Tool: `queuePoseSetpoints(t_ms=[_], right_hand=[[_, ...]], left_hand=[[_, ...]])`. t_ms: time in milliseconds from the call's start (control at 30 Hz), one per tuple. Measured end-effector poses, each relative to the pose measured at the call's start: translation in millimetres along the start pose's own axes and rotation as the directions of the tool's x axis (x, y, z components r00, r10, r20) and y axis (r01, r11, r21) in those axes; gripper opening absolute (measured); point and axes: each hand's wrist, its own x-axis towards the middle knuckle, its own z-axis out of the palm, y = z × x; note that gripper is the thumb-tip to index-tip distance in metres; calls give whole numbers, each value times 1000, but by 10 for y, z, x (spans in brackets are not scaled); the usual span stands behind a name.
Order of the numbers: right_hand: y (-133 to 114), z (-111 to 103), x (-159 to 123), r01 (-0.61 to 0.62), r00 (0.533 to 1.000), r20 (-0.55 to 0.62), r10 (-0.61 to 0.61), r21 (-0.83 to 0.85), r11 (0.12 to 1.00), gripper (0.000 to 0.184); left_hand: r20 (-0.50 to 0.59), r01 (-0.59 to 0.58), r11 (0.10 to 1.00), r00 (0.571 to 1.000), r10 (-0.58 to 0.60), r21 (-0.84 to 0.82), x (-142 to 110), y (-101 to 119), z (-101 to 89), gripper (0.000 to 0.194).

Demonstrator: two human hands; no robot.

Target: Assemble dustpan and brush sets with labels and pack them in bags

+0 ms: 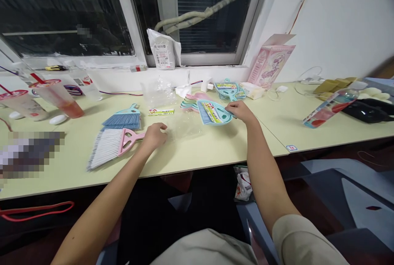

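Note:
My left hand (156, 135) is closed round the handle end of a pink hand brush (126, 140) with white bristles, over the table's front part. My right hand (241, 111) grips the handle of a light-blue dustpan (219, 114), which is tilted and carries a yellow label. Behind that dustpan lies a stack of pastel dustpans (191, 103). Blue-bristled hand brushes (123, 117) lie beyond the pink one, to the left. More labelled teal dustpans (228, 89) rest at the back. Between my hands is a clear plastic bag (186, 129).
Drink cups (63, 97) and a bottle (86, 82) stand at the left. Along the back are a label strip (161, 112), a tissue pack (254, 90) and a pink box (271, 64). A bottle (331, 107) lies on the right; a chair (347, 199) is below it.

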Motion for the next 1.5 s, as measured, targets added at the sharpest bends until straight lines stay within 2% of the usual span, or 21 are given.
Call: queuePoseSetpoints(t_ms=[133,233,300,367,433,467,500,533,567,633,700,767,867,1000,1133,1333,1400,1500], right_hand=[[-13,12,0,-4,1000,-29,4,6,1000,20],[-60,90,0,15,1000,-2,-15,7,1000,22],[-104,164,-2,12,1000,22,-13,15,1000,24],[-147,253,-4,6,999,40,-7,28,1000,26],[-186,364,-3,17,998,57,-19,39,999,27],[-202,428,-1,33,997,69,-36,43,999,28],[-218,497,1,53,995,81,-57,44,998,29],[-232,568,2,77,993,90,-81,43,996,30],[-246,638,2,101,990,94,-104,38,994,31],[-270,765,-4,146,985,94,-147,14,989,33],[-288,861,-17,173,982,84,-171,-10,985,33],[-294,921,-30,185,980,74,-183,-17,983,32],[-284,959,-39,187,980,74,-186,-9,982,32],[-259,960,-33,174,980,98,-173,-3,985,32],[-258,951,-48,161,982,102,-159,-10,987,33],[-304,940,-68,113,980,151,-131,125,986,39],[-290,912,-33,47,991,113,-73,221,974,43],[-220,831,46,-58,997,-24,70,330,942,53]], left_hand=[[73,-54,997,996,50,55,-98,94,27,49],[211,-89,996,973,88,-6,-121,211,95,46],[279,-125,991,951,133,-46,-74,281,107,36],[233,-164,985,957,170,-46,18,334,73,22],[71,-159,986,984,163,-55,120,377,12,16],[-2,-138,985,990,138,-106,161,400,-16,17],[-31,-108,973,994,104,-203,189,424,-34,19],[1,-72,940,997,76,-333,203,449,-38,24],[83,-25,879,994,73,-476,203,474,-27,28],[289,107,708,947,142,-698,175,517,35,35],[385,204,581,900,205,-788,139,537,126,43],[377,223,534,905,198,-816,123,530,207,52],[341,210,525,926,165,-825,144,497,267,56],[349,228,477,920,181,-849,178,459,257,43],[327,239,419,933,153,-876,192,384,222,24],[289,216,390,947,139,-895,233,223,198,22],[256,187,385,957,134,-904,256,205,179,22],[213,155,373,970,120,-915,311,187,109,23]])
